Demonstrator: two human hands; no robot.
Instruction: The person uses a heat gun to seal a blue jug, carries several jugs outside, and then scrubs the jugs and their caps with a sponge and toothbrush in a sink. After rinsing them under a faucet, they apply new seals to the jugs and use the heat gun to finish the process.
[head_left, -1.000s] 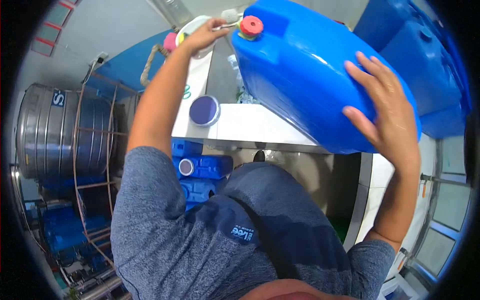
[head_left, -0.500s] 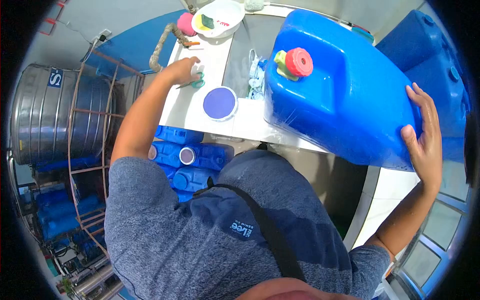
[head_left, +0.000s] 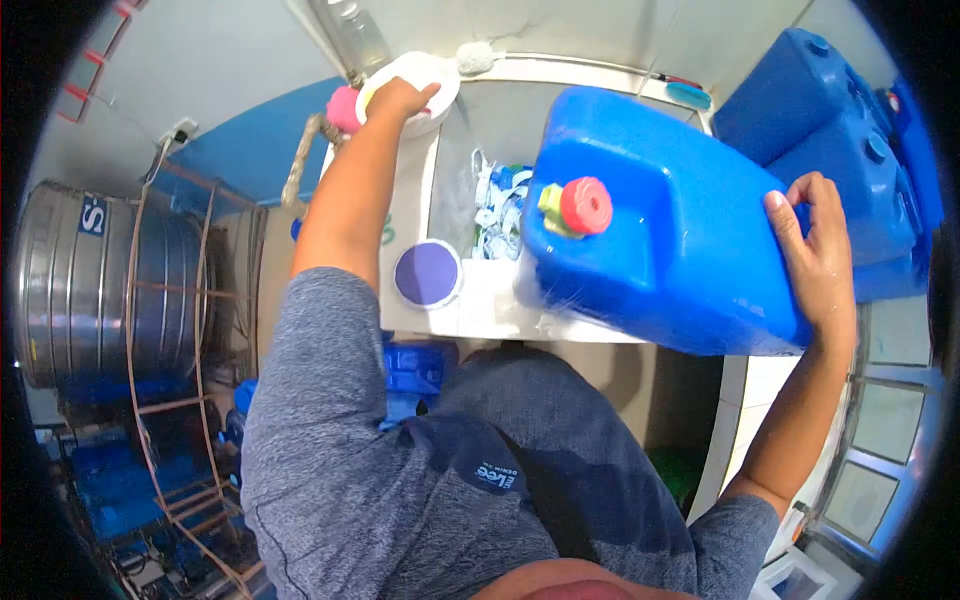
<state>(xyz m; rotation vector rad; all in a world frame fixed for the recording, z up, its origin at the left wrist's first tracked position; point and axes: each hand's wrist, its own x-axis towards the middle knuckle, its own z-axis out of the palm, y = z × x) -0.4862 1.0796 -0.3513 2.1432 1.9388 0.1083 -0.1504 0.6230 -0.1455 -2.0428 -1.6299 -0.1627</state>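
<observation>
A large blue water jug [head_left: 700, 230] lies on its side on the white counter. It has a red cap [head_left: 586, 205] with a yellow-green spout collar under it. My right hand [head_left: 818, 235] grips the jug's far right end, thumb on its near face and fingers curled behind the edge. My left hand [head_left: 400, 97] reaches into a white bowl [head_left: 440, 75] at the back left, over a yellow sponge [head_left: 374, 94]. Its fingertips are hidden in the bowl, so I cannot tell whether they hold the sponge.
A purple round lid [head_left: 428, 274] lies at the counter's front. Behind it, a grey basin [head_left: 455, 125] holds crumpled plastic wrappers [head_left: 500, 210]. A pink object [head_left: 343, 108] sits beside the bowl. More blue jugs [head_left: 845, 165] stand at right. A metal tank [head_left: 100, 290] is far left.
My left hand has moved from near the green-handled scissors up into the white bowl. My right hand stays on the jug, its fingers more curled. The view has shifted.
</observation>
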